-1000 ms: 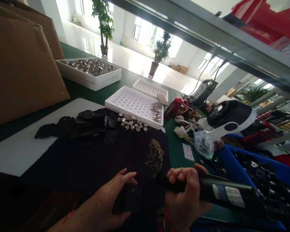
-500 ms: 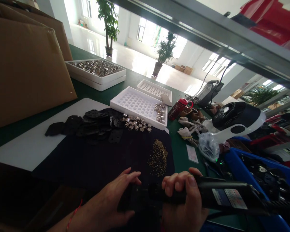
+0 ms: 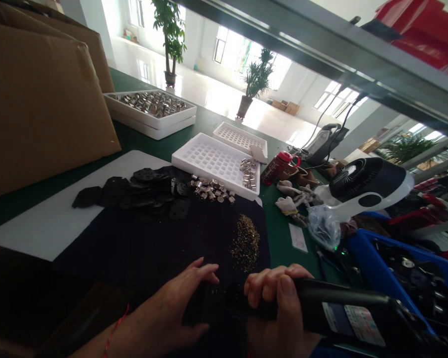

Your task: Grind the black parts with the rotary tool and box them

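My right hand (image 3: 283,303) is wrapped round a black electric screwdriver (image 3: 317,293) with labels on its side. The tool lies nearly level, its front end pointing left. My left hand (image 3: 171,301) curves its thumb and fingers round a black part (image 3: 211,306) at the screwdriver's tip; deep shadow hides the part's shape and the exact contact. Just beyond my hands, a pile of tiny brass-coloured screws (image 3: 246,241) lies on the dark cloth (image 3: 145,248). Farther off are stacked black plates (image 3: 142,191) and a heap of small silver metal cylinders (image 3: 212,190).
A white compartment tray (image 3: 212,159) holds several silver cylinders. Stacked white trays (image 3: 160,129) stand behind, beside a cardboard box (image 3: 48,104). On the right are a red bottle (image 3: 278,168), gloves (image 3: 293,199), a fan (image 3: 369,184) and a blue bin (image 3: 381,248). A metal beam (image 3: 321,54) crosses overhead.
The screwdriver's rear end has swung lower and closer to me, and my right hand has shifted slightly left with it. My left hand stays in almost the same place.
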Available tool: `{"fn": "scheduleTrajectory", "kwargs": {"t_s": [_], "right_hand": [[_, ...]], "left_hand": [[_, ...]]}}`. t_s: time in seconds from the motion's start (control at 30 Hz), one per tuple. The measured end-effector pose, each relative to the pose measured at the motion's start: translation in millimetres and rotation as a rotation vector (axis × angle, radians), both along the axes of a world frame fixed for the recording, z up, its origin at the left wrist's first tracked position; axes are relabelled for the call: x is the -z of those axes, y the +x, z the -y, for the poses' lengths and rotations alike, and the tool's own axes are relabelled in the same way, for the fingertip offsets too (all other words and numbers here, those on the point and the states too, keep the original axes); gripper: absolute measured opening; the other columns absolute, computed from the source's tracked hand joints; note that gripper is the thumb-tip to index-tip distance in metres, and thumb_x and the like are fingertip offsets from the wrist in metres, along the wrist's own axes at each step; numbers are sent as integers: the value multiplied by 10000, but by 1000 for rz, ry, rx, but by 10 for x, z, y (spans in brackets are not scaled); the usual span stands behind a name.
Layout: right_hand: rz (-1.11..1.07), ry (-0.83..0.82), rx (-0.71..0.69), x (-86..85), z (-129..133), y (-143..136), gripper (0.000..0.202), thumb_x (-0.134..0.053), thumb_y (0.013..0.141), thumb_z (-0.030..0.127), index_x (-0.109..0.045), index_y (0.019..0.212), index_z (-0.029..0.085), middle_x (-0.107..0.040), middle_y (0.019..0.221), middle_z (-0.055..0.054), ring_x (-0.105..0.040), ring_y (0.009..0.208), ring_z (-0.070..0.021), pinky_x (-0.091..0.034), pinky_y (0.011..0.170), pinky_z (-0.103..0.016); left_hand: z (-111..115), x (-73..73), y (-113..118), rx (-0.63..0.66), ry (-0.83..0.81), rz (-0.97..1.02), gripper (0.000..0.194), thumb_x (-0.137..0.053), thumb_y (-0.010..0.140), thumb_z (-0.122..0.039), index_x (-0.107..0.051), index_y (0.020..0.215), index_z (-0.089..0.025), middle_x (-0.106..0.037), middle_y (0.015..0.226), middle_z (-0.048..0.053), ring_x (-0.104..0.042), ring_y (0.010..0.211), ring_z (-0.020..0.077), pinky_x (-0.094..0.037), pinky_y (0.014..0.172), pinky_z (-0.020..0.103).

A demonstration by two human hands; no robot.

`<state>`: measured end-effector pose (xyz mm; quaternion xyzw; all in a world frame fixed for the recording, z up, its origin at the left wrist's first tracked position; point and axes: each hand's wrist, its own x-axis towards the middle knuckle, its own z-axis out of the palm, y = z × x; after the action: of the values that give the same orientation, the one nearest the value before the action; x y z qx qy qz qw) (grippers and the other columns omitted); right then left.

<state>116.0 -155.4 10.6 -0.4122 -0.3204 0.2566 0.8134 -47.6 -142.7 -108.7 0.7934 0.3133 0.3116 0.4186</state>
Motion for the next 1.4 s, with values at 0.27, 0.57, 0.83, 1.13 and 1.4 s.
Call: {"fn": "scheduleTrajectory", "kwargs": {"t_s": [0.27,0.57,0.83,1.13,1.4], "right_hand": [[263,-61,-125,91,15,-35,143,-675,1021,209,-567,939,256,-513,702,106,-549,488,-80,-528,512,-239],[228,-86,-101,51,-23,-91,213,-724,999,249,-559,865,237,-485,676,108,-492,481,-61,-477,495,-212],[57,21,0,-97,53,43,59,-693,942,213,-647,965,242,-550,598,109,-508,414,-80,-498,463,-225],[-4,-35,281,-46,-154,321,126,-755,887,231,-657,965,222,-533,587,103,-505,464,-102,-525,536,-265],[-26,-56,253,65,-239,306,159,-779,885,253,-645,960,211,-532,593,109,-510,458,-97,-513,516,-261]], "left_hand": [[-34,-91,8,22,-21,4,1008,-743,733,-39,-352,1605,-357,-680,1452,17,-530,1501,317,-308,1324,555],[-51,-162,3,26,-54,-4,907,-740,747,-45,-423,1553,-314,-704,1425,34,-512,1517,321,-319,1318,558],[-36,-71,57,-46,17,-17,891,-747,689,-83,-456,1498,-318,-749,1325,31,-586,1451,349,-387,1285,552],[-37,-132,-4,-36,16,-24,930,-758,703,-50,-447,1525,-356,-747,1364,1,-568,1478,335,-418,1277,523],[-16,-136,-4,-50,-41,-56,948,-734,673,-27,-460,1518,-356,-741,1383,6,-529,1507,357,-415,1275,556]]}}
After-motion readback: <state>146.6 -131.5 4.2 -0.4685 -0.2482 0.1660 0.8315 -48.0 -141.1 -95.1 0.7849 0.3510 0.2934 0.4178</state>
